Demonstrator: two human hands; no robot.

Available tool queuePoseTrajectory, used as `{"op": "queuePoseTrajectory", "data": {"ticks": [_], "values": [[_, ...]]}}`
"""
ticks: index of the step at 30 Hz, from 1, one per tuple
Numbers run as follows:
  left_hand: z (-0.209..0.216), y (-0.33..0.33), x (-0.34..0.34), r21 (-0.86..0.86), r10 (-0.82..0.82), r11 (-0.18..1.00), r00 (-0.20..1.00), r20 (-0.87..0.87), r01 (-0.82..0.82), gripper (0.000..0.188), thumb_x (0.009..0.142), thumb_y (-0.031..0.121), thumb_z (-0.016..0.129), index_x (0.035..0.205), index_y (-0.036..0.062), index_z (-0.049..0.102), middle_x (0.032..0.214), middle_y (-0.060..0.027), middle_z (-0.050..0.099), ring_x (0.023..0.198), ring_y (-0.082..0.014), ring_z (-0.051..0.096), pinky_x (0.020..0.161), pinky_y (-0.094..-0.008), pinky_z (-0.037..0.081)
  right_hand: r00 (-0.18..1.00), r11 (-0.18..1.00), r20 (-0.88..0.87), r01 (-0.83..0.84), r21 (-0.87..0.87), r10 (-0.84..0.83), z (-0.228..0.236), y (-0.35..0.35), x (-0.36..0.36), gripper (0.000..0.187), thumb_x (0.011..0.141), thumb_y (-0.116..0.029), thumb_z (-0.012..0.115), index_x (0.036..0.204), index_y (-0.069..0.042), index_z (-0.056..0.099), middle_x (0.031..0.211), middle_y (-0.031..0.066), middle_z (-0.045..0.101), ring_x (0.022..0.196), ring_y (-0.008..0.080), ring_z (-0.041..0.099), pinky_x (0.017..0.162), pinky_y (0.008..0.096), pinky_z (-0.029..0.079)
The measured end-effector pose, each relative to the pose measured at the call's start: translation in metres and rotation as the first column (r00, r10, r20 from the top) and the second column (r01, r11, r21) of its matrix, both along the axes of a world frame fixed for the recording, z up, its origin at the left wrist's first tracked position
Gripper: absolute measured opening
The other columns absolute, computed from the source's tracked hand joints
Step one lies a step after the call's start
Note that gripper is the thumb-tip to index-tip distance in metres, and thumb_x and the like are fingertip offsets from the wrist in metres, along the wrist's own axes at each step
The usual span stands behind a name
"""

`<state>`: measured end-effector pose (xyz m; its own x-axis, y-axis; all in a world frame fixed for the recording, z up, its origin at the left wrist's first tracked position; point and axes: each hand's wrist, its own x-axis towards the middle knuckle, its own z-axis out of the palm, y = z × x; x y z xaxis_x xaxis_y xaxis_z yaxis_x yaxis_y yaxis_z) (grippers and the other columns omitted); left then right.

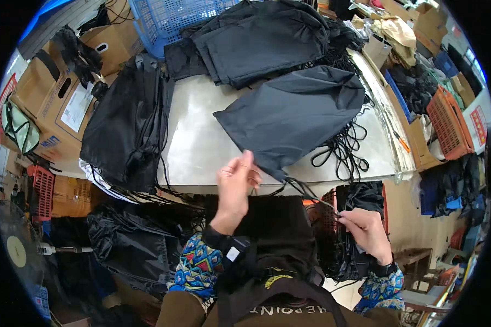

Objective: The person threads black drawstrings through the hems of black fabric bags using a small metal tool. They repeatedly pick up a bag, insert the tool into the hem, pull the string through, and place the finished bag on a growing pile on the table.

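Note:
A black drawstring bag (297, 111) lies flat on the pale worktable, its pointed corners toward me. From its near corner black cords (305, 188) stretch past the table edge to my right hand (368, 229), which pinches them between thumb and fingers. A thin, lighter stretch shows close to those fingertips; whether it is cord or a slim tool is unclear. My left hand (234, 188) is at the bag's near left edge, one digit raised against the fabric and the others loosely curled and apart. Cord passes close beside its fingers.
More black bags (262, 41) are piled at the back, with a blue basket (161, 24) behind. Another black bag stack (128, 125) hangs over the table's left side. Loose cords (346, 152) tangle at right. Below the table edge, a red crate (384, 210) holds black fabric. Cardboard boxes (57, 103) stand left.

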<state>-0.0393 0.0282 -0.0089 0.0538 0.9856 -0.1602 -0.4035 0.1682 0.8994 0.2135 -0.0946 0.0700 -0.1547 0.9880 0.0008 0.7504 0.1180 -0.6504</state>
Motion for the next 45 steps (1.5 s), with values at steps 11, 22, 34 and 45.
{"op": "queuePoseTrajectory", "data": {"ticks": [11, 22, 34, 45], "values": [[0.001, -0.020, 0.040, 0.016, -0.285, 0.958, 0.958, -0.030, 0.286, 0.024, 0.092, 0.022, 0.056, 0.082, 0.0014, 0.060, 0.074, -0.0065, 0.062, 0.064, -0.0111, 0.059, 0.052, -0.0240, 0.050, 0.978, 0.998, -0.204, 0.054, 0.029, -0.047, -0.027, 0.014, -0.027, 0.010, 0.084, -0.005, 0.062, 0.083, 0.004, 0.060, 0.066, 0.0146, 0.057, 0.056, 0.0212, 0.057, 0.052, 0.0288, 0.043], [0.017, -0.019, 0.038, 0.094, -0.190, 0.979, 0.978, 0.090, 0.181, 0.015, 0.093, 0.018, 0.056, 0.089, 0.0042, 0.060, 0.079, 0.0033, 0.057, 0.072, -0.0031, 0.050, 0.064, -0.0207, 0.042, 0.876, 0.988, -0.460, 0.107, -0.112, -0.146, -0.057, 0.012, -0.054, 0.015, 0.092, -0.008, 0.052, 0.092, 0.002, 0.063, 0.062, 0.0025, 0.056, 0.053, 0.0058, 0.049, 0.049, 0.0210, 0.041], [0.022, -0.020, 0.015, 0.609, 0.233, 0.610, 0.619, -0.750, 0.507, 0.022, 0.088, 0.012, 0.056, 0.107, 0.0012, 0.056, 0.085, -0.0166, 0.059, 0.065, -0.0369, 0.058, 0.052, -0.0389, 0.047, 0.820, 0.784, -0.541, 0.209, 0.585, 0.186, 0.085, 0.119, -0.046, 0.031, 0.094, -0.013, 0.051, 0.120, 0.003, 0.048, 0.105, 0.0106, 0.061, 0.096, 0.0186, 0.057, 0.087, 0.0281, 0.043], [0.006, 0.037, -0.123, 0.592, 0.586, 0.737, 0.128, -0.800, 0.325, 0.025, 0.084, 0.024, 0.065, 0.072, 0.0037, 0.057, 0.062, -0.0193, 0.055, 0.054, -0.0398, 0.054, 0.048, -0.0438, 0.042, 0.339, 0.296, -0.826, 0.816, 0.496, 0.450, 0.120, 0.061, 0.144, 0.014, 0.095, -0.015, 0.051, 0.102, -0.003, 0.054, 0.087, 0.0048, 0.058, 0.082, 0.0127, 0.054, 0.072, 0.0244, 0.044]]}}
